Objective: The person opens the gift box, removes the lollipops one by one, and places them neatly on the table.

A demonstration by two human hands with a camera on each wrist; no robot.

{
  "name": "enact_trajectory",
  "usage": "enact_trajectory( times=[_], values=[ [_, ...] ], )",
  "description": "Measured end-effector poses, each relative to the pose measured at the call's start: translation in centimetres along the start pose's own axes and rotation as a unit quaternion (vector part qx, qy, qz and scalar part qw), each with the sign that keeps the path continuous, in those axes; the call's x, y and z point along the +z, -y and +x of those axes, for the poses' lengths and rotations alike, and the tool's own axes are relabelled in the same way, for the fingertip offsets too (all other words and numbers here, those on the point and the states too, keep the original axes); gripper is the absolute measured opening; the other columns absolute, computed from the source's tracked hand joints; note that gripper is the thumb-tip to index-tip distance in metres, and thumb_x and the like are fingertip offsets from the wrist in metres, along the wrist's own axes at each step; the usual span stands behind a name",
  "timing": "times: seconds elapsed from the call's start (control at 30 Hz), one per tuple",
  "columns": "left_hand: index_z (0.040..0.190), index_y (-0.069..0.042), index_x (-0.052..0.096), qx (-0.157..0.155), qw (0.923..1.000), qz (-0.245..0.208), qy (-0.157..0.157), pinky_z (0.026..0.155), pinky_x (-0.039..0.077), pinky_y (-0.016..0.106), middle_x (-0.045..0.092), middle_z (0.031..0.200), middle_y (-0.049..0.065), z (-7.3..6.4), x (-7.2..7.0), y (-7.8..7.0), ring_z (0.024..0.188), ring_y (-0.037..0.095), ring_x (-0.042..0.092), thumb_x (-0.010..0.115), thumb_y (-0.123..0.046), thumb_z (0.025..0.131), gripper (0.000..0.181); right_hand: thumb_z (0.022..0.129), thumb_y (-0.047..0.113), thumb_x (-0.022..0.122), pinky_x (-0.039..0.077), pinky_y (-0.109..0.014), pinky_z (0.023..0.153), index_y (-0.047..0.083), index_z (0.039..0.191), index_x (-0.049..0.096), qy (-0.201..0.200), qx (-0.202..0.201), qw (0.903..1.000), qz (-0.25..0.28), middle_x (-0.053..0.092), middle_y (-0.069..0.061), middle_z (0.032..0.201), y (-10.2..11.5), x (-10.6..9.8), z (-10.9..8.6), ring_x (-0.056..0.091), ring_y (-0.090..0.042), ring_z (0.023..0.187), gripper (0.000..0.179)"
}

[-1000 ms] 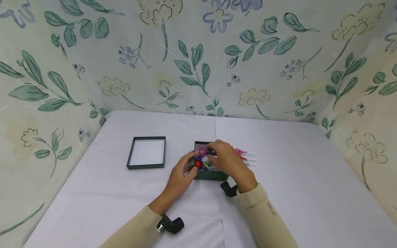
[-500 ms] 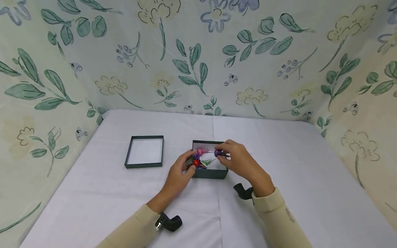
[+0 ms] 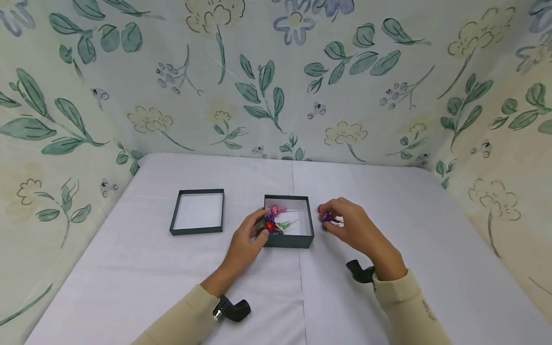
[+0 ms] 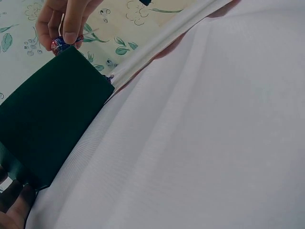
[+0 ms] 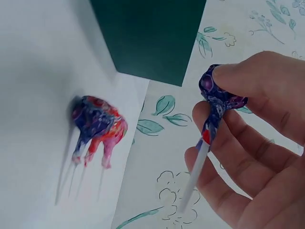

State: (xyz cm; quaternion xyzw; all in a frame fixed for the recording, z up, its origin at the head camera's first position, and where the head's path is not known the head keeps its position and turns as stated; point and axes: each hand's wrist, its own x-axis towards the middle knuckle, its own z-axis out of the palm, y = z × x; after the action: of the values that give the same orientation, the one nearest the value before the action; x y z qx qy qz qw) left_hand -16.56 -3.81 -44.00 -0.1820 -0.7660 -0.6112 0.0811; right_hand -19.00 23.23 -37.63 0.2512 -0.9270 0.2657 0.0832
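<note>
My left hand [image 3: 242, 242] grips the left side of a dark green box [image 3: 288, 241], thumb at the front corner and fingers at the rim. Inside the box, at its left end, lie several lollipops [image 3: 270, 226] in red, pink, purple and green wrappers, white sticks pointing right. Just right of the box, my right hand [image 3: 358, 227] pinches a purple-wrapped lollipop [image 5: 214, 95] between thumb and fingers, its stick hanging down. On the cloth close by rests a bunch of lollipops [image 5: 97, 119], purple, red and pink, mostly hidden by the right hand in the head view.
A shallow green-rimmed lid [image 3: 196, 230] with a white inside lies left of the box. White cloth [image 3: 241, 287] covers the table. Floral fabric [image 3: 258, 72] hangs behind and at both sides. Black wrist devices [image 3: 233, 310] sit on both wrists.
My right hand has lifted the purple lollipop from inside the box and carried it right, past the box's right wall. The left hand stays on the box.
</note>
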Motion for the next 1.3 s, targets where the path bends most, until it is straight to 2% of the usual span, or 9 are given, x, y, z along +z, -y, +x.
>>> enact_trajectory(
  times=[0.17,0.3,0.57,0.83,1.3],
  values=[
    [0.138,0.000,0.048,0.000,1.0000,0.007,-0.001,0.100,0.047,0.047,0.043,0.145,0.017,0.0,-0.1,0.0,0.133,0.030,0.043,0.055,0.001,0.093,0.046,0.077,-0.001,0.077,0.058,-0.040,0.081,0.008,0.105,0.062,0.016,0.031,0.9993,-0.013,0.062,-0.001,0.099,-0.6,0.2,-0.7,0.063,-0.017,0.089,0.032],
    [0.138,0.001,0.048,-0.003,1.0000,0.006,0.001,0.099,0.047,0.048,0.043,0.145,0.020,0.0,-0.1,0.0,0.133,0.031,0.043,0.055,0.001,0.093,0.045,0.077,0.000,0.078,0.058,-0.039,0.080,0.007,0.108,0.062,0.027,0.055,0.9979,-0.021,0.062,-0.002,0.100,-1.1,0.4,-1.2,0.063,-0.018,0.090,0.035],
    [0.137,0.000,0.049,-0.002,1.0000,0.009,0.002,0.099,0.047,0.049,0.044,0.144,0.015,0.1,0.0,0.0,0.132,0.032,0.044,0.055,0.000,0.093,0.045,0.076,0.000,0.078,0.058,-0.041,0.081,0.005,0.107,0.067,0.043,0.079,0.9948,-0.047,0.063,-0.004,0.099,-1.7,0.8,-1.9,0.063,-0.020,0.091,0.033],
    [0.137,0.000,0.049,-0.008,0.9999,0.010,0.000,0.100,0.046,0.049,0.044,0.145,0.015,0.2,0.0,-0.2,0.132,0.031,0.044,0.055,0.000,0.093,0.044,0.075,-0.003,0.078,0.057,-0.043,0.085,0.008,0.107,0.068,0.057,0.081,0.9925,-0.073,0.066,-0.004,0.102,-2.4,1.3,-2.1,0.064,-0.022,0.094,0.035],
    [0.138,-0.001,0.049,-0.013,0.9998,0.012,-0.002,0.099,0.046,0.050,0.044,0.145,0.015,0.1,-0.1,-0.3,0.132,0.031,0.044,0.055,0.000,0.093,0.045,0.076,-0.001,0.078,0.057,-0.041,0.081,0.011,0.103,0.071,0.079,0.077,0.9876,-0.112,0.063,-0.005,0.100,-2.9,2.3,-1.9,0.062,-0.020,0.089,0.031]
  ],
)
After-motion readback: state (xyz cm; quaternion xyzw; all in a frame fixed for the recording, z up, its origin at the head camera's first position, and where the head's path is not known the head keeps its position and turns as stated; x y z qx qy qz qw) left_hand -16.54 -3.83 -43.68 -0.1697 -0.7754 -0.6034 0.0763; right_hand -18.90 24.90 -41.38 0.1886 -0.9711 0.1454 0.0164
